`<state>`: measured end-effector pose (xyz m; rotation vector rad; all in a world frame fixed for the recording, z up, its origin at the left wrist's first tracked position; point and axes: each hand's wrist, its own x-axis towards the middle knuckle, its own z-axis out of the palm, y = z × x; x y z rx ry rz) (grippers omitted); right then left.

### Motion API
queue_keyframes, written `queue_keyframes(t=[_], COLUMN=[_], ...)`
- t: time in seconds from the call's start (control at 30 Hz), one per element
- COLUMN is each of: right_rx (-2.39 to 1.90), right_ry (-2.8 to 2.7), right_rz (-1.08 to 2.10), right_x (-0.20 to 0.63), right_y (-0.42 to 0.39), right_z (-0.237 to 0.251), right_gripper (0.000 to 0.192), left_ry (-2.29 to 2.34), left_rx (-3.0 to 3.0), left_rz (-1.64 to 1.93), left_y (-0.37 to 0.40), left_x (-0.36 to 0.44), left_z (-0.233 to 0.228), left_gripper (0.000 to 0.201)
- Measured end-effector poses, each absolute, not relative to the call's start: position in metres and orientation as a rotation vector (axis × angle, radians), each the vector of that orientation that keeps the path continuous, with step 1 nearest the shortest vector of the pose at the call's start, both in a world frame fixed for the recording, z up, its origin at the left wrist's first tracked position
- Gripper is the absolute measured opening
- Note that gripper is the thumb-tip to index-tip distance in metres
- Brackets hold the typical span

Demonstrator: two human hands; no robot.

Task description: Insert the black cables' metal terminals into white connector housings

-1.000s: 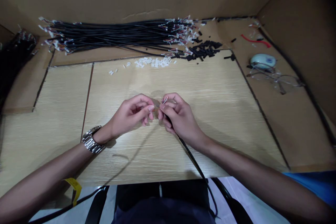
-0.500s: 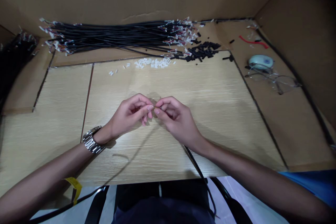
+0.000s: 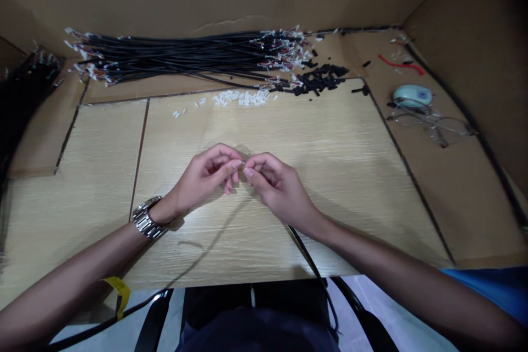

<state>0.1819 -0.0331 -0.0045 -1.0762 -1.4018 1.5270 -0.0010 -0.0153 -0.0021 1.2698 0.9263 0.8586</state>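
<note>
My left hand (image 3: 206,176) and my right hand (image 3: 277,187) meet fingertip to fingertip above the middle of the wooden board (image 3: 330,176). Between the fingertips is the end of a black cable (image 3: 307,256), whose tip is too small to make out. The cable runs from under my right hand down over the board's near edge to my lap. My left thumb and forefinger pinch at the cable's tip; what they hold is hidden. A metal watch (image 3: 145,219) is on my left wrist.
A bundle of black cables (image 3: 181,58) lies along the back. In front of it are small white connectors (image 3: 241,99) and a heap of black sleeves (image 3: 319,80). At the right are glasses (image 3: 439,126), a pale oval object (image 3: 412,96) and a red strip (image 3: 402,64). Cardboard walls enclose the workspace.
My right hand's fingers have closed in on the cable end and shifted slightly left; the small metallic tip seen above them a second ago is now hidden. My left hand has barely moved.
</note>
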Motion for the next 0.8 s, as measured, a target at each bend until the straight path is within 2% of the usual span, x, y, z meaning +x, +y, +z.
queue_keyframes(t=[0.53, 0.8], right_rx=[-1.136, -1.097], right_ry=[-1.52, -1.47], right_rz=[1.34, 1.433], right_x=[0.1872, 0.1881], right_y=[-0.0282, -0.028], right_z=[-0.0042, 0.0003], right_gripper=[0.013, 0.013], left_ry=[0.936, 0.941], left_rx=[1.305, 1.322], left_rz=[0.838, 0.797], left_y=[-0.0137, -0.0141], left_x=[-0.0057, -0.0047], left_z=[-0.0009, 0.0], left_gripper=[0.017, 0.018])
